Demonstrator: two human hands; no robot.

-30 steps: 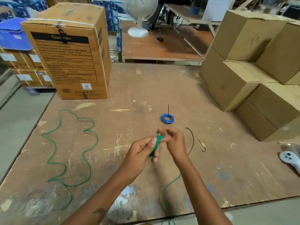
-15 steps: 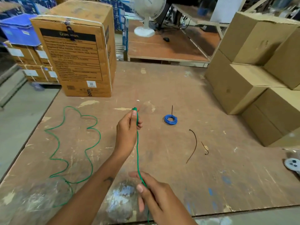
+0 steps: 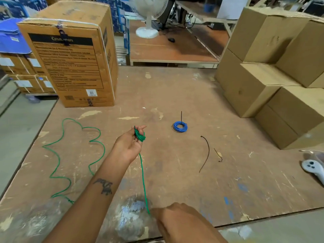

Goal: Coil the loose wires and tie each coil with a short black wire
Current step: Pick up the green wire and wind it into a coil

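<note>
My left hand grips the small coil above the worktop; my right hand pinches the green wire near the front edge. Light, springy stuff, so I'd hold the loops firmly

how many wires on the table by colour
green wire: 1, part coiled in the left hand, the right hand on its run
blue wire coil: 1
long black wire: 1
short black wire: 1
total: 4

green wire now bunched in left hand; right hand drawn nearer
</note>
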